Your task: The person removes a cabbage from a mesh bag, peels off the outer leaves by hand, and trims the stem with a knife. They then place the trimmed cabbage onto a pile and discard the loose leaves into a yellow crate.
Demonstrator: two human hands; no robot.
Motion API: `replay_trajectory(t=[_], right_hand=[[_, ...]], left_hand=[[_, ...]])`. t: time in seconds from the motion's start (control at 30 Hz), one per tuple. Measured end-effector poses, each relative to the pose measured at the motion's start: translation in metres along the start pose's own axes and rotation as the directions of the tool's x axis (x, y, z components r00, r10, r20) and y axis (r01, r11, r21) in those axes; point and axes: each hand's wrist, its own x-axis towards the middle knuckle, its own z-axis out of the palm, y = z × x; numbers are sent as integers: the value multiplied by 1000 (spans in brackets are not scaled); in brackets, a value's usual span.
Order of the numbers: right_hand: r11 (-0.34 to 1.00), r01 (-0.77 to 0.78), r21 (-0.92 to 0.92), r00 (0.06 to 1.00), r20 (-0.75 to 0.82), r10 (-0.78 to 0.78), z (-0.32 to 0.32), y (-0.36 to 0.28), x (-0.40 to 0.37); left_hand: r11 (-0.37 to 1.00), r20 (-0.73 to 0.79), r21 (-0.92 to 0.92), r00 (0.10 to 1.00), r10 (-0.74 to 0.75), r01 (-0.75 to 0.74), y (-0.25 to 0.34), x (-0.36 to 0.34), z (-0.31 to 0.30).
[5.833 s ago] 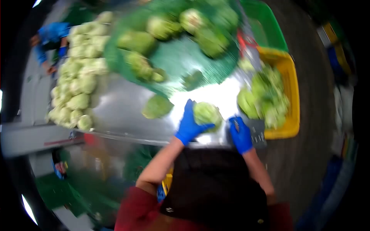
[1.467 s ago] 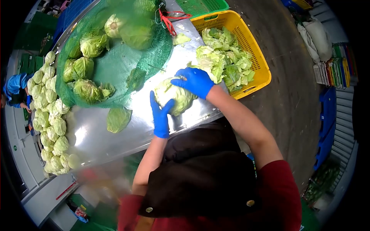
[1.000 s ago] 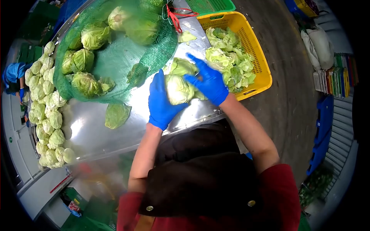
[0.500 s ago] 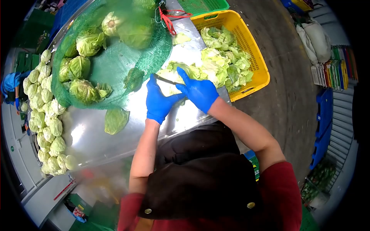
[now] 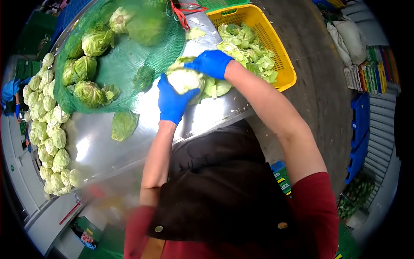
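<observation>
A pale green cabbage (image 5: 184, 81) with loosened outer leaves rests on the metal table. My left hand (image 5: 173, 102) grips its near left side, thumb and fingers spread around it. My right hand (image 5: 210, 64) reaches over the far side, fingers closed by an outer leaf (image 5: 180, 63); what lies inside its grip is hidden. Both hands wear blue gloves. Loose leaves (image 5: 217, 87) lie just right of the cabbage. A green mesh sack (image 5: 123, 60) with several cabbages (image 5: 97, 42) in it spreads to the left. One loose green leaf (image 5: 125, 125) lies below the sack.
A yellow crate (image 5: 282, 64) of cabbage leaves stands against the table's right edge. Pale cabbages (image 5: 51, 138) are piled along the left end of the metal table (image 5: 101, 149). Red string (image 5: 181, 15) lies at the sack's mouth. Another person (image 5: 10, 95) is at far left.
My right hand has moved up and over the cabbage, and more of the cabbage shows. A thin dark blade-like thing between my hands is out of sight. The view has shifted slightly.
</observation>
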Motion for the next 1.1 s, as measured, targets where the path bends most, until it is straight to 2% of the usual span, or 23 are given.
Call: replay_trajectory(t=[0.07,0.1,0.13,0.2,0.23,0.27,0.33,0.4,0.43,0.53,0.57,0.67,0.7,0.77,0.8,0.83,0.87,0.93,0.97,1.0,1.03,1.07,1.1], right_hand=[[971,-226,-78,974,-46,223,2,25,16],[979,-193,-69,979,-73,188,21,39,21],[979,-198,53,979,-46,200,21,20,12],[951,-255,177,920,-260,295,46,3,7],[965,-29,260,928,-353,123,55,17,15],[882,-194,430,916,-242,320,64,33,10],[720,-446,532,841,-26,541,57,41,14],[841,-301,450,861,-250,442,48,14,-2],[867,-283,409,861,-291,418,36,-15,-19],[937,-208,280,913,-287,289,37,-80,-42],[949,-146,281,924,-303,232,50,-82,-42],[800,-25,599,934,-271,232,58,-49,-32],[639,-4,769,927,-238,291,67,-32,-36],[682,-53,729,891,-273,362,90,27,-42],[808,-340,481,887,-122,446,65,27,-53],[844,-356,403,867,-195,459,61,21,-57],[869,-374,322,846,-266,463,60,12,-64],[931,-162,328,747,-576,333,47,-23,-55],[885,46,463,705,-642,300,41,-42,-44],[847,131,514,703,-651,286,40,-55,-29],[769,74,635,817,-481,318,23,-72,-24],[678,130,723,851,-432,298,35,-72,-4],[691,40,722,885,-347,312,42,-65,12]], left_hand=[[966,14,86,969,245,-245,2,-20,11],[936,-57,171,945,321,-307,3,-33,20],[933,-85,179,940,332,-313,-2,-37,25],[958,-116,73,952,283,-276,-13,-42,20],[977,-93,-21,974,208,-211,-16,-47,12],[973,-107,-90,973,204,-214,-30,-51,9],[956,-110,-273,991,77,-104,-54,-64,6],[943,-134,-318,989,59,-99,-76,-67,9],[935,-146,-342,988,49,-97,-81,-67,10],[974,-135,-200,988,77,-103,-68,-62,3],[968,-123,-228,990,74,-101,-59,-61,-1],[893,-72,-443,996,52,-78,-82,-58,0],[908,-61,-406,994,88,-106,-87,-55,-7],[877,16,-478,998,65,-49,-85,-53,-22],[860,55,-510,997,56,-20,-82,-52,-28],[805,65,-593,996,67,-16,-75,-50,-30],[794,70,-605,997,-15,54,-65,-47,-30],[756,84,-627,981,-177,190,-35,-30,-29],[825,24,-533,977,-211,191,-31,-18,-24],[863,-68,-494,985,-155,102,-29,-11,-15],[929,-134,-362,982,-133,77,-27,-13,-9],[974,-198,-219,975,-97,52,-27,-14,-7],[963,-137,-266,988,-74,35,-30,-17,-10]])
